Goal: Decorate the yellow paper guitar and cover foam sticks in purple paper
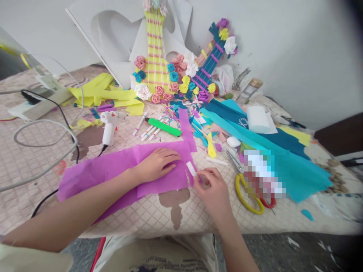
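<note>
My left hand [159,163] lies flat on a sheet of purple crepe paper [119,162], its fingers stretched toward the right edge. At that edge, my right hand [211,187] pinches a short white piece [191,168] between thumb and fingertips. Whether this piece is a small stick or a rolled strip I cannot tell. A narrow purple strip [185,124] runs up from the sheet's top right corner. Right of my right hand lie scissors [241,183] with yellow and red handles, partly hidden by a blurred patch.
A white glue gun [109,126] stands behind the sheet, near markers [150,130] and a green cutter [164,127]. Paper guitars, one yellow [155,49], one blue [210,64], lean at the back. Turquoise paper [269,155] spreads right. Cables [75,139] loop at left.
</note>
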